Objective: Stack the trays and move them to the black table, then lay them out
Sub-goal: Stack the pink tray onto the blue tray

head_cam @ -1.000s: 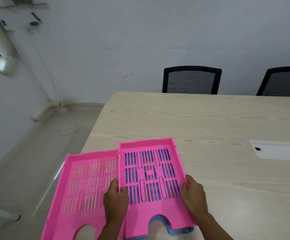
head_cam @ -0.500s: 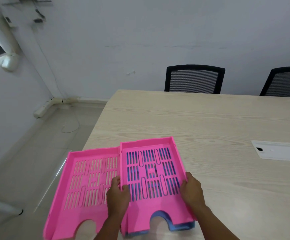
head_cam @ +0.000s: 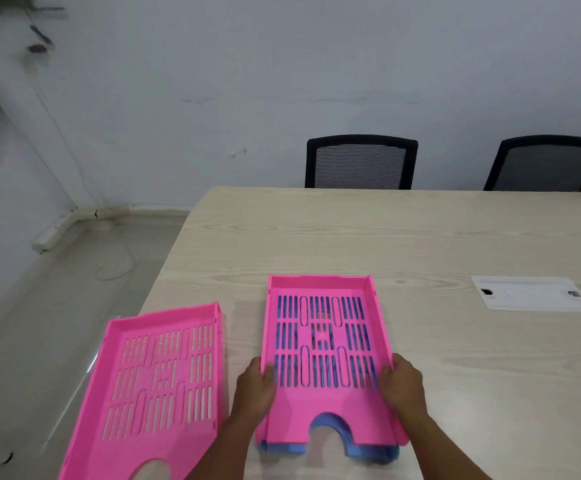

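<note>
While my left hand (head_cam: 255,389) grips the left wall of the pink tray (head_cam: 323,362) and my right hand (head_cam: 401,382) grips its right wall, fingers curled over each rim, that tray sits nested on a blue tray (head_cam: 365,453) whose front edge peeks out underneath. Both rest on the pale wooden table (head_cam: 420,244). A second pink tray (head_cam: 160,386) lies apart to the left, overhanging the table's corner. Two black chairs (head_cam: 361,162) stand at the far side.
</note>
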Available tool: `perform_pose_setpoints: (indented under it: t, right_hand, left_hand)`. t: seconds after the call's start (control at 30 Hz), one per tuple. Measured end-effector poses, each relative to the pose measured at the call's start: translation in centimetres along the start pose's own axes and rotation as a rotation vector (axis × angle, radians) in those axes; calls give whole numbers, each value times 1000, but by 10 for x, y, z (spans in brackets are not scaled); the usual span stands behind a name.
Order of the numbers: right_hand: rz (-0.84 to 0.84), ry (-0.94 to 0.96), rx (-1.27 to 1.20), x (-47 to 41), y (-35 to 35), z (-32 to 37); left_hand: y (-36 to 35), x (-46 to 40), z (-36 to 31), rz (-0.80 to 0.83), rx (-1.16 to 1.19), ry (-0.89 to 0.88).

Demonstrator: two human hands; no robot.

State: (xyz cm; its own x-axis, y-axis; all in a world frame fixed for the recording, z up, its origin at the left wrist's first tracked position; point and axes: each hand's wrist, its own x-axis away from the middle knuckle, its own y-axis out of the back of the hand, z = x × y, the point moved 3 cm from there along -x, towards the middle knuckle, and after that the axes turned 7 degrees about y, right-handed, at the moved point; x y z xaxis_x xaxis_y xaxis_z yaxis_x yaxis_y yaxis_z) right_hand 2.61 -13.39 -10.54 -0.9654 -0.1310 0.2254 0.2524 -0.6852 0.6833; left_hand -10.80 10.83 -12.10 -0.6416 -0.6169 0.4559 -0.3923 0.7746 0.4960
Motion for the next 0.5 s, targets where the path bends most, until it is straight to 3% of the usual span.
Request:
perform_pose_setpoints:
  t: [0.27, 0.5]
  right_hand:
    - [-147, 28, -82, 3, 13, -9]
    - [-152, 78, -98, 3, 16, -8]
  left_hand:
    - [-13, -4, -15, 48, 75, -69]
    - [-11, -3, -18, 2, 86, -132]
